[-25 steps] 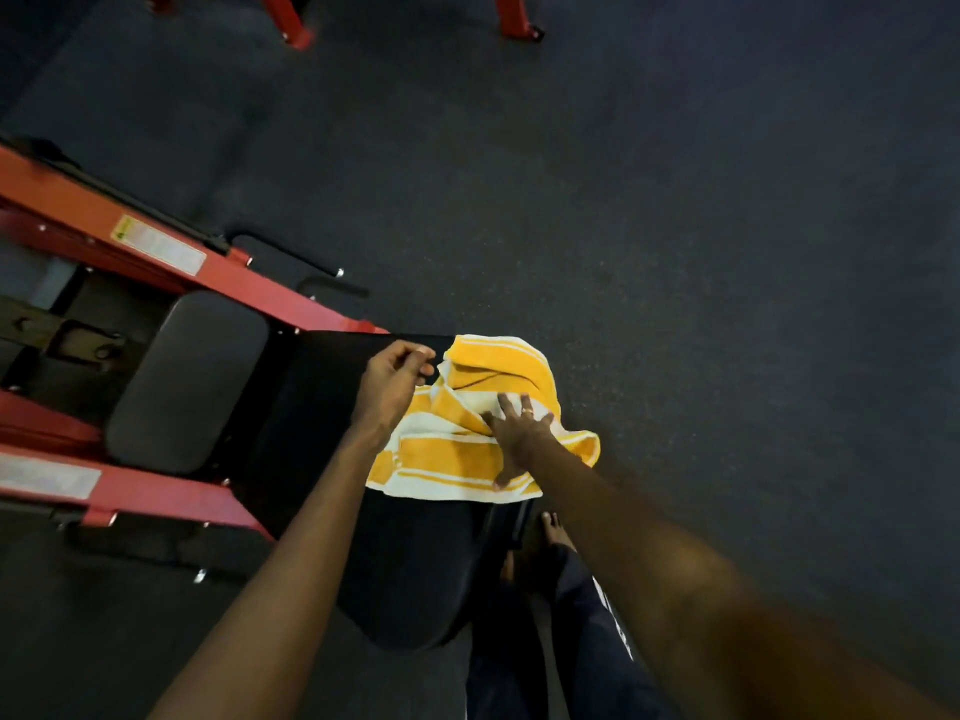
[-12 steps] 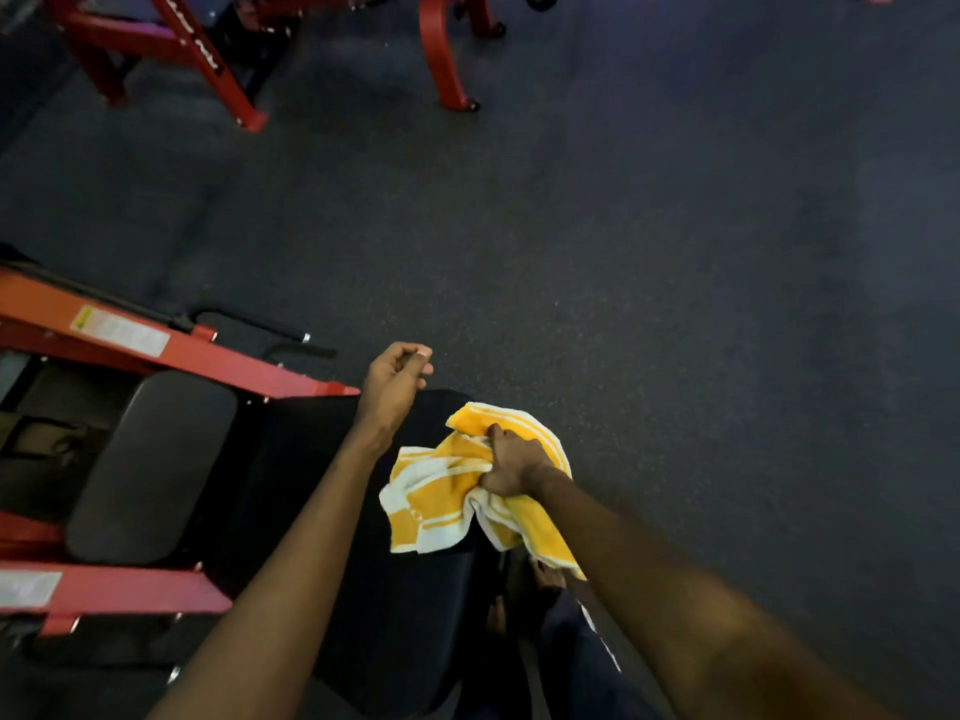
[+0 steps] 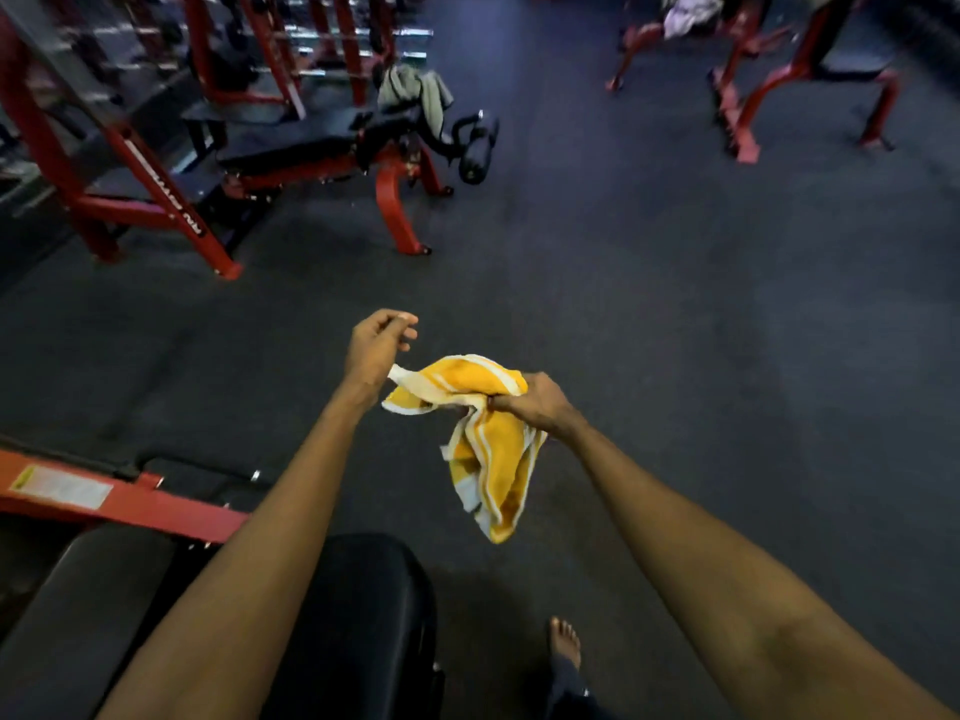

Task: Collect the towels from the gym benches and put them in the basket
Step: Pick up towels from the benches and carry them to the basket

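Note:
My right hand [image 3: 537,402] grips a yellow towel with white stripes [image 3: 491,454], which hangs bunched in the air above the dark floor. My left hand [image 3: 376,345] hovers just left of the towel with its fingers loosely curled and nothing in them. The black padded bench [image 3: 363,615] with its red frame [image 3: 130,501] lies below my arms at the bottom left. A grey-green towel [image 3: 415,93] is draped on a far bench [image 3: 291,148] at the upper middle. A pale cloth [image 3: 688,13] lies on equipment at the top right. No basket is in view.
Red racks and machine frames [image 3: 156,200] stand at the upper left. More red-framed benches [image 3: 810,70] stand at the upper right. Dark rubber floor [image 3: 675,304] stretches between them. My bare foot [image 3: 565,641] shows at the bottom.
My right hand has lifted the yellow towel off the bench into the air. My left hand has let go and risen beside it. The view has tilted up toward the far benches.

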### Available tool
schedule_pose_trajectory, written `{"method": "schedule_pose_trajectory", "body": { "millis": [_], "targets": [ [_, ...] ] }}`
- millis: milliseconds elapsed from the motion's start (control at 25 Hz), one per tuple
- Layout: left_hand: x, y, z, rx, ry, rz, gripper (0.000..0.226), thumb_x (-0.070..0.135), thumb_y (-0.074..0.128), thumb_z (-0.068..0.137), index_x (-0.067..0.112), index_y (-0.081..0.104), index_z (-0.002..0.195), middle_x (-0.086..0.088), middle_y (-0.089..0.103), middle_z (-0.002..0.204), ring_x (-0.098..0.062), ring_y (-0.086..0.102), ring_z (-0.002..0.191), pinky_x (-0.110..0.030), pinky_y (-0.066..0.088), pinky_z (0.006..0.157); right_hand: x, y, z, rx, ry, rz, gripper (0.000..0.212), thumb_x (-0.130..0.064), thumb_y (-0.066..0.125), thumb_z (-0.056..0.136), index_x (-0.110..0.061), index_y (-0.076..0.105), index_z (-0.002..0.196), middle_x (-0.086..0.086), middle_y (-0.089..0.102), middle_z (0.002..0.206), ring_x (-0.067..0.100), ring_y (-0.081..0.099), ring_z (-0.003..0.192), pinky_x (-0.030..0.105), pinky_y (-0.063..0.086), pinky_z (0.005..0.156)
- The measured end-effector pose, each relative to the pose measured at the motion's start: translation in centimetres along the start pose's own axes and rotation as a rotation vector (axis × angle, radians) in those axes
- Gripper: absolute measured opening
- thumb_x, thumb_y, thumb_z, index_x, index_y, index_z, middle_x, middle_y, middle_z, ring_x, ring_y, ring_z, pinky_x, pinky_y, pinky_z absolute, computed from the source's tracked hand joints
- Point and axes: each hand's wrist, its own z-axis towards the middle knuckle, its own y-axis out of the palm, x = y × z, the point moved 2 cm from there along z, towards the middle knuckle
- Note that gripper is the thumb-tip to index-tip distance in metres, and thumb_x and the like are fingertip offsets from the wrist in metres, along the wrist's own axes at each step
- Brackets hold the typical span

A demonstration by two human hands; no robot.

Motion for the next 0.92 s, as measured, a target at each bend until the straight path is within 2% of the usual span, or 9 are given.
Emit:
{"method": "schedule_pose_trajectory", "body": {
  "millis": [80,160,240,400,520,640,800,920],
  "targets": [
    [2.3,2.4,2.8,0.013,0.024,0.021,0.020,0.013,0.054,0.099,0.004,0.070,0.104,-0.004,0.065,0.081,-0.009,0.056,0.067,-0.007,0.040,0.052,-1.0,-4.6,2.2,0.081,-0.033,0.060,0.038,-0.032,0.079,0.077,-0.016,0.072,0.111,-0.004,0.069,0.099,0.013,0.067,0.092,0.011,0.044,0.062],
    [4.3,4.9,5.8,0.039,0.048,0.030,0.021,0.015,0.054,0.099,0.005,0.071,0.105,-0.004,0.065,0.084,-0.010,0.055,0.068,-0.006,0.039,0.050,-2.4,-9.6,4.6,0.121,-0.071,0.051,0.040,-0.035,0.077,0.077,-0.020,0.069,0.113,-0.004,0.068,0.102,0.013,0.064,0.091,0.020,0.048,0.073],
    [5.9,7.0,9.0,0.055,0.055,0.038,0.020,0.017,0.053,0.099,0.009,0.071,0.103,-0.004,0.066,0.088,-0.010,0.056,0.068,-0.007,0.040,0.052,-3.9,-14.1,7.5,0.162,-0.111,0.050,0.048,-0.041,0.074,0.075,-0.022,0.066,0.119,-0.003,0.069,0.110,0.017,0.064,0.099,0.031,0.052,0.083],
    [8.0,10.4,15.9,0.068,0.056,0.039,0.015,0.017,0.054,0.099,0.014,0.069,0.101,-0.002,0.066,0.088,-0.011,0.058,0.070,-0.013,0.042,0.057,-6.2,-20.2,14.3,0.235,-0.160,0.059,0.057,-0.043,0.072,0.075,-0.019,0.060,0.125,-0.002,0.066,0.114,0.018,0.061,0.099,0.037,0.053,0.085],
    [9.4,12.8,23.3,0.076,0.088,0.042,0.015,0.015,0.055,0.099,0.011,0.069,0.101,0.001,0.065,0.083,-0.009,0.057,0.070,-0.008,0.042,0.054,-7.3,-23.9,21.7,0.233,-0.165,0.031,0.065,-0.051,0.069,0.070,-0.020,0.057,0.126,0.001,0.065,0.117,0.022,0.062,0.103,0.043,0.055,0.089],
    [10.6,15.1,31.9,0.058,0.106,0.045,0.018,0.018,0.055,0.099,0.010,0.070,0.103,0.000,0.066,0.086,-0.009,0.057,0.072,-0.013,0.043,0.058,-8.4,-27.1,29.5,0.236,-0.153,0.092,0.060,-0.047,0.071,0.076,-0.018,0.055,0.127,0.001,0.063,0.116,0.020,0.062,0.103,0.040,0.055,0.087],
    [12.4,17.2,42.6,0.049,0.086,0.007,0.016,0.016,0.054,0.100,0.009,0.068,0.102,0.000,0.063,0.084,-0.009,0.053,0.066,-0.010,0.041,0.049,-11.1,-31.5,38.1,0.268,-0.128,0.135,0.058,-0.044,0.072,0.082,-0.017,0.051,0.129,0.002,0.059,0.117,0.020,0.059,0.104,0.035,0.052,0.082],
    [14.5,18.6,51.2,0.060,0.096,-0.005,0.013,0.018,0.057,0.097,0.018,0.069,0.090,0.002,0.066,0.080,-0.008,0.054,0.064,-0.020,0.043,0.060,-13.6,-35.9,45.2,0.314,-0.098,0.163,0.062,-0.045,0.072,0.081,-0.019,0.046,0.131,0.003,0.058,0.121,0.022,0.059,0.108,0.041,0.053,0.089]
  ]
}}
